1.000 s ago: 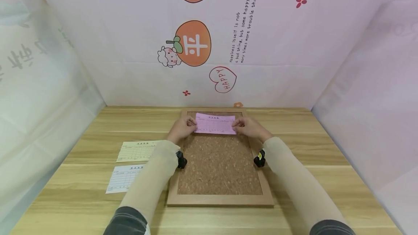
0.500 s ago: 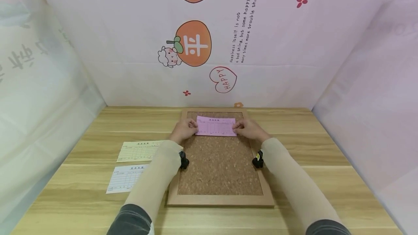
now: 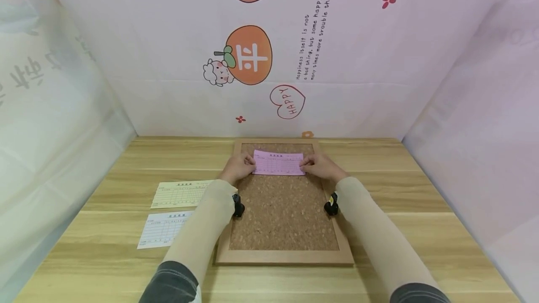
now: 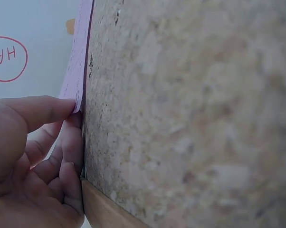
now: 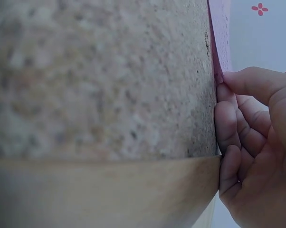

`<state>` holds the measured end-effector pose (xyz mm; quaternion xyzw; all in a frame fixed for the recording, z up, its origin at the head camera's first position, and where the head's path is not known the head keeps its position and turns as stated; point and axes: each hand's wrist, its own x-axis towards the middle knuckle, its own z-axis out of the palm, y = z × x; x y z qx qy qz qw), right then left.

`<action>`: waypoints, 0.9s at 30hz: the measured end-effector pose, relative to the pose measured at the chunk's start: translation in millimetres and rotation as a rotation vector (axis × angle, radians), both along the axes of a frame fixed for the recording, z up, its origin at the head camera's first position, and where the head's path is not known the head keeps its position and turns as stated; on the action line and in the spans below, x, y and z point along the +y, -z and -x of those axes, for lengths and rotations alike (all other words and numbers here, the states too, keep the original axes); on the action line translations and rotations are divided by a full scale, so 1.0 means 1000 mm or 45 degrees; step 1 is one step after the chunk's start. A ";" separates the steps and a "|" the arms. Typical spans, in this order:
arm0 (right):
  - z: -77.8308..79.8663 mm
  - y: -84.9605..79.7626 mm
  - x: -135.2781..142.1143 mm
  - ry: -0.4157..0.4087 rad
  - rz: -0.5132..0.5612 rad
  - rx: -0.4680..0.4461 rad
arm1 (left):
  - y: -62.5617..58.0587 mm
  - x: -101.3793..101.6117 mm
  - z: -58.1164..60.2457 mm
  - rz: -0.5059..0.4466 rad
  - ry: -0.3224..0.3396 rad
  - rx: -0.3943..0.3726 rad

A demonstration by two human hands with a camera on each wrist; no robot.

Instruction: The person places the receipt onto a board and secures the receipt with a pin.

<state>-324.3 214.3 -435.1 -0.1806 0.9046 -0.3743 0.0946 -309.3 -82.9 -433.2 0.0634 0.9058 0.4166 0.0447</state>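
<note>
Pink slip (image 3: 278, 164), one, at the far end of a cork board (image 3: 286, 214).
Left hand (image 3: 237, 168) and right hand (image 3: 322, 167) pinch opposite ends; best held lightly taut, squared to the wooden frame (image 3: 284, 257).

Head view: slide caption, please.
Left hand and right hand pinch opposite ends of a pink slip over a framed cork board.

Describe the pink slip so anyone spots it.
On the wooden table lies a framed cork board. Near its far end, left hand and right hand pinch the printed slip. It alone is pink, unlike the yellow slip and white slip.
</note>
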 end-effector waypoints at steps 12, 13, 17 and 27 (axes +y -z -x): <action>-0.001 -0.001 -0.002 0.025 -0.065 0.012 | -0.003 0.001 -0.003 0.046 0.004 0.008; 0.000 -0.001 -0.002 0.029 -0.069 0.012 | -0.003 0.001 -0.003 0.041 0.000 0.001; 0.000 0.000 -0.003 0.029 -0.090 0.029 | 0.000 0.002 -0.001 0.022 -0.015 -0.018; -0.002 -0.003 -0.002 0.022 -0.112 0.047 | 0.004 0.004 0.002 0.020 -0.028 -0.054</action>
